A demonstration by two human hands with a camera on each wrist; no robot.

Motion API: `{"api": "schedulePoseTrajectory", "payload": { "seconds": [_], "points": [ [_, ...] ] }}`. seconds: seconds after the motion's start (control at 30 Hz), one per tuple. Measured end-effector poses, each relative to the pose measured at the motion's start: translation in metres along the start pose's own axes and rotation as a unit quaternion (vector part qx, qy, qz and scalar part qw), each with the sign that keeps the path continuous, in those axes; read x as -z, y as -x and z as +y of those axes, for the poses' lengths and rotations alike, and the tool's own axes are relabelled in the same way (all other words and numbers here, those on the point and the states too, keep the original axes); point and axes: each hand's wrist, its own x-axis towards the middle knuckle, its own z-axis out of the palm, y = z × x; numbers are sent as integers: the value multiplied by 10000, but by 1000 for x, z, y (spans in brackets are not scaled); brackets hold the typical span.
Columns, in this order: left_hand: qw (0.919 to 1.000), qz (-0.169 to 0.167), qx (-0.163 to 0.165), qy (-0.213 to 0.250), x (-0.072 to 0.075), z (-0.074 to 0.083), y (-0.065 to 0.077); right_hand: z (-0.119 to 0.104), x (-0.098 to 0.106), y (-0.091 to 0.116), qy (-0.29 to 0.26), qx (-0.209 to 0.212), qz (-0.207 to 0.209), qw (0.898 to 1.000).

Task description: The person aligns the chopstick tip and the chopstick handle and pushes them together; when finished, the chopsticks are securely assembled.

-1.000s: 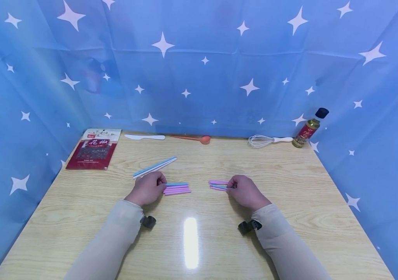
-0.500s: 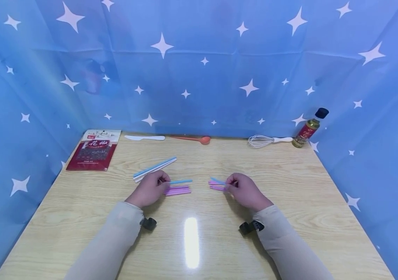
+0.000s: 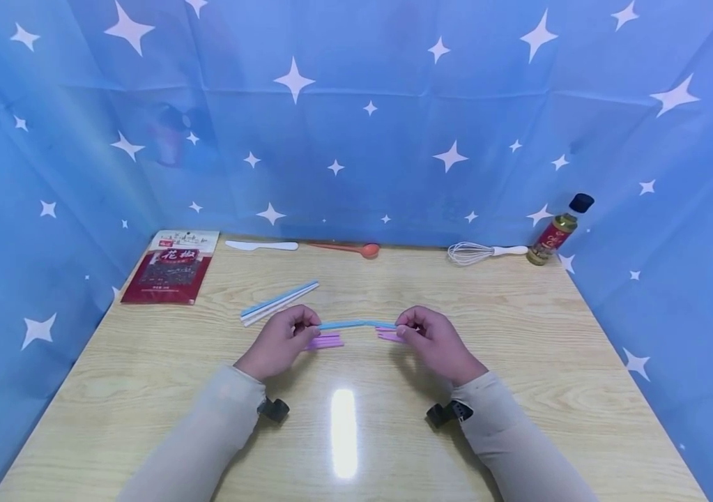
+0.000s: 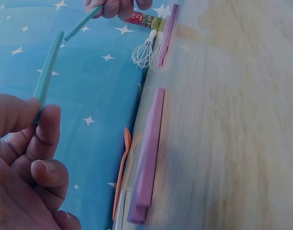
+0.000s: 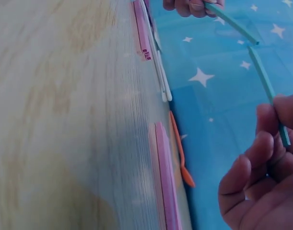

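My left hand [image 3: 281,339] pinches a thick blue chopstick section [image 4: 49,69] between thumb and forefinger. Opposite it, my right hand [image 3: 434,343] pinches a slimmer blue section [image 5: 264,79], whose end narrows to a small peg in the left wrist view. The two ends point at each other, tilted, with a slight gap in the wrist views. Both pieces are held up off the table. Below the left hand lie several pink chopstick sections [image 3: 326,342] side by side. More pink sections [image 3: 387,336] lie under the right fingers, partly hidden by them.
Long blue and white chopsticks [image 3: 281,302] lie behind the left hand. Along the back edge are a red seasoning packet [image 3: 171,270], a white knife [image 3: 262,245], an orange spoon [image 3: 369,251], a whisk [image 3: 472,253] and an oil bottle [image 3: 550,239]. A starred blue curtain [image 3: 356,139] encloses the table.
Both hands have lifted their blue sections from beside the pink ones. The left hand has moved right, the right hand slightly left, and the blue ends have come close together.
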Motion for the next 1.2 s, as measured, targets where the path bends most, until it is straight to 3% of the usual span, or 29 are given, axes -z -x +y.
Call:
{"api": "schedulePoseTrajectory", "payload": {
  "seconds": [0.5, 1.2],
  "points": [
    [9998, 213, -6, 35, -1, 3, 1, -2, -2, 0, 8, 133, 356, 9993],
    [9990, 303, -219, 242, -2, 4, 1, 0, -2, 1, 435, 260, 319, 9982]
  ]
}}
